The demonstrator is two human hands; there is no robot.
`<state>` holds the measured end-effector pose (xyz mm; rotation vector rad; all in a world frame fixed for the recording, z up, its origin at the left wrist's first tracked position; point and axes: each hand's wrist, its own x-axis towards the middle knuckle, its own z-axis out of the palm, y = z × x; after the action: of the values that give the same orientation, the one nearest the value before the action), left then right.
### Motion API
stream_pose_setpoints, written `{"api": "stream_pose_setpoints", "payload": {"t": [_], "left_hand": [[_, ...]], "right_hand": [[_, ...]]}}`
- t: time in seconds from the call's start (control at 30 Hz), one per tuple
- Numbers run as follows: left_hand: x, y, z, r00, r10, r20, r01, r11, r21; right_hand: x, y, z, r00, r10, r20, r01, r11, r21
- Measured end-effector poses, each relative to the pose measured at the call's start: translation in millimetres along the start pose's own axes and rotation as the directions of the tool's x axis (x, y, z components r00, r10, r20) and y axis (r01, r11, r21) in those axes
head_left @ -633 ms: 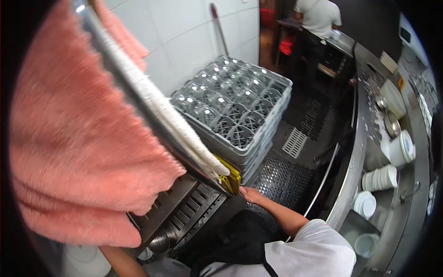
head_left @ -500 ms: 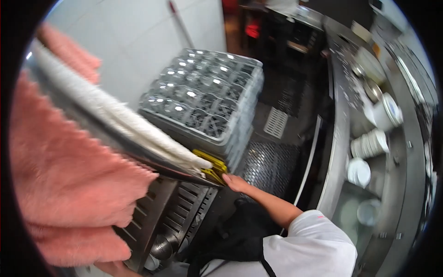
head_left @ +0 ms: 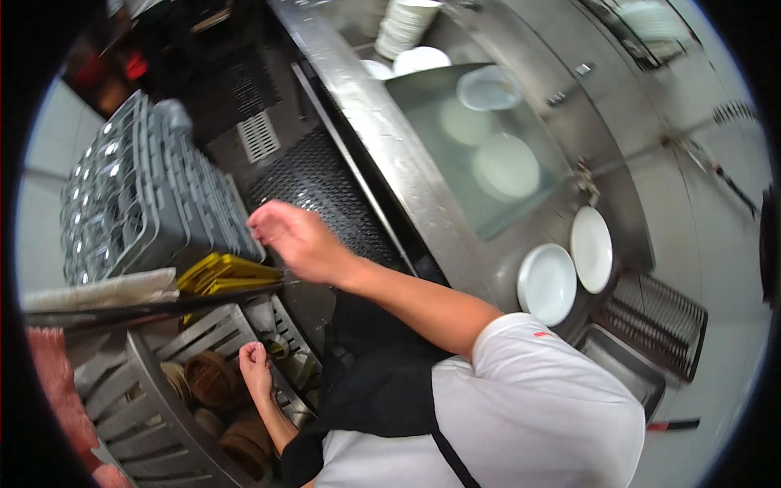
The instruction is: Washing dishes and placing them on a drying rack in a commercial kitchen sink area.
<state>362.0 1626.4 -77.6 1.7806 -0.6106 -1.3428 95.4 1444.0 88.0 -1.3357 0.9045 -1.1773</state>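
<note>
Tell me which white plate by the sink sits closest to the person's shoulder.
The rounder plate on the left of the pair on the steel counter. It lies right above the white sleeve; the other plate stands farther up and to the right, seen as a narrower oval.

Brown round bowls (head_left: 213, 379) stacked inside grey crate (head_left: 142, 398)

Stainless-steel table (head_left: 423, 187), brushed and wet-glossy, with glazed white ceramic plates (head_left: 547, 283) beside a sink (head_left: 480, 154) of cloudy water. Grey matt plastic racks (head_left: 146, 211) and yellow glossy plastic pieces (head_left: 224, 274); black perforated rubber floor mat (head_left: 317, 183). Brown bowls (head_left: 213, 376), dull finish, in a grey plastic crate (head_left: 138, 390); pink napped cloth (head_left: 57, 390).
</note>
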Motion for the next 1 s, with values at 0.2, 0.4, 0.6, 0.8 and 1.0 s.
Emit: {"api": "stream_pose_setpoints", "payload": {"t": [0.2, 0.4, 0.6, 0.8, 1.0], "left_hand": [[42.8, -30.3, 23.6, 0.979, 0.021, 0.203, -0.071, 0.966, 0.247], [75.9, 1.4, 74.1, 0.942, 0.054, 0.33, -0.247, 0.777, 0.579], [56.3, 59.6, 131.7, 0.854, 0.198, 0.481, -0.502, 0.559, 0.66], [34.9, 114.7, 157.9, 0.758, 0.146, 0.635, -0.539, 0.688, 0.486], [-4.7, 173.4, 169.5, 0.658, 0.349, 0.668, -0.544, 0.833, 0.1]], "right_hand": [[-131.2, -64.6, -159.2, 0.808, -0.126, -0.576, -0.255, 0.806, -0.534], [-337.2, -16.9, -216.8, 0.617, -0.114, -0.779, -0.764, 0.149, -0.627], [-420.4, 58.8, -258.6, 0.621, -0.205, -0.757, -0.777, -0.03, -0.629], [-334.4, 9.3, -271.6, 0.692, -0.313, -0.651, -0.596, 0.262, -0.759], [-162.7, -61.6, -218.1, 0.706, -0.229, -0.67, -0.006, 0.944, -0.33]]}}
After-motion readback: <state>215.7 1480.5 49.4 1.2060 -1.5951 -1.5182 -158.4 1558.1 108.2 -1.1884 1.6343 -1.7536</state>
